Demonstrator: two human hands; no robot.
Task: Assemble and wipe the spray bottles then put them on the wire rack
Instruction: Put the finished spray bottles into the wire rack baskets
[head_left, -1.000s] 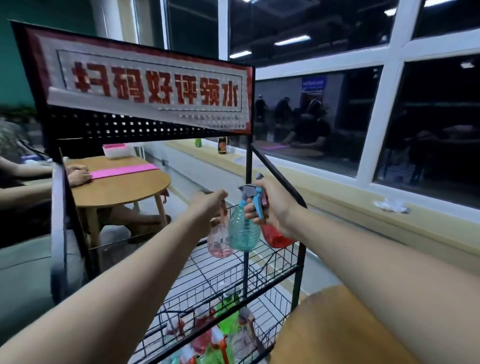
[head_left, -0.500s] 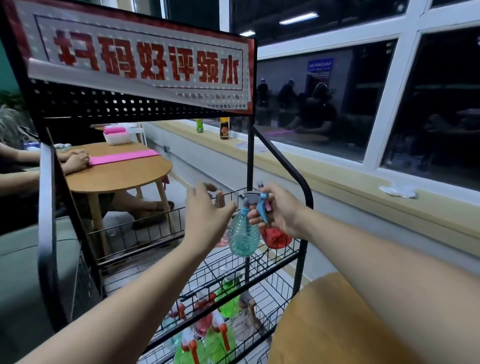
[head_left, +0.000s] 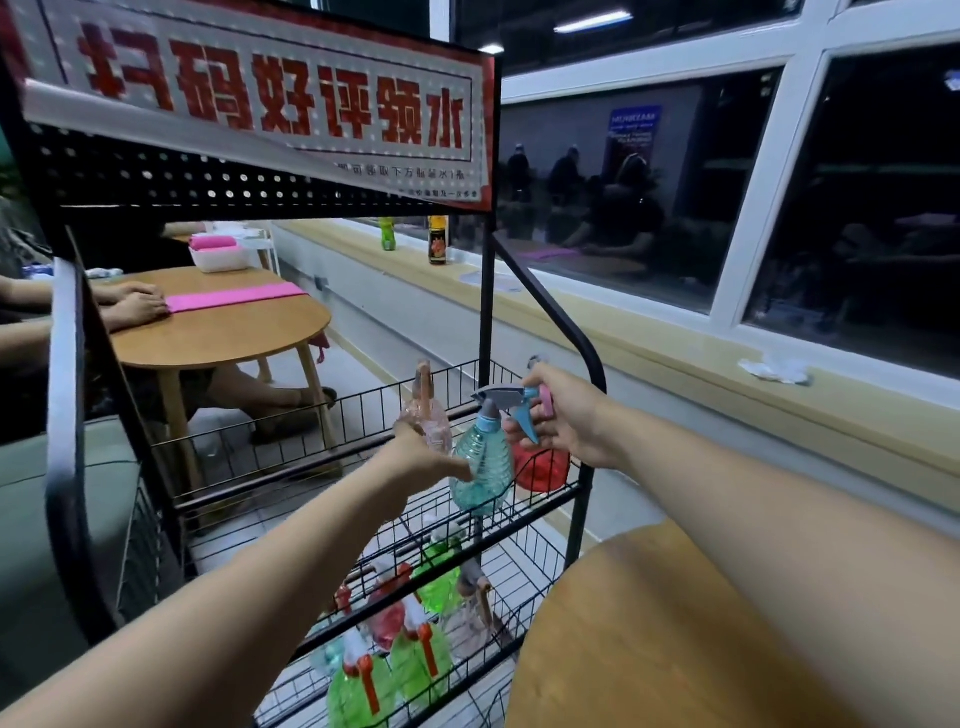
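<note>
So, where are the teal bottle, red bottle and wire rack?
teal bottle (head_left: 488, 462), head view, its belly.
red bottle (head_left: 543, 473), head view, its body.
wire rack (head_left: 487, 301), head view, upright post.

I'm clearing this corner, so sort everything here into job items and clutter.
Job: teal clear plastic spray bottle in the right hand; pale pink spray bottle; red spray bottle; black wire rack; green spray bottles below.
Clutter: round wooden table; pink cloth strip; crumpled white tissue; dark bottle on sill.

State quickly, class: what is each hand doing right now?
Left hand: by the teal spray bottle; grip cannot be told.
Right hand: holding the teal spray bottle and red spray bottle by their tops.
</note>
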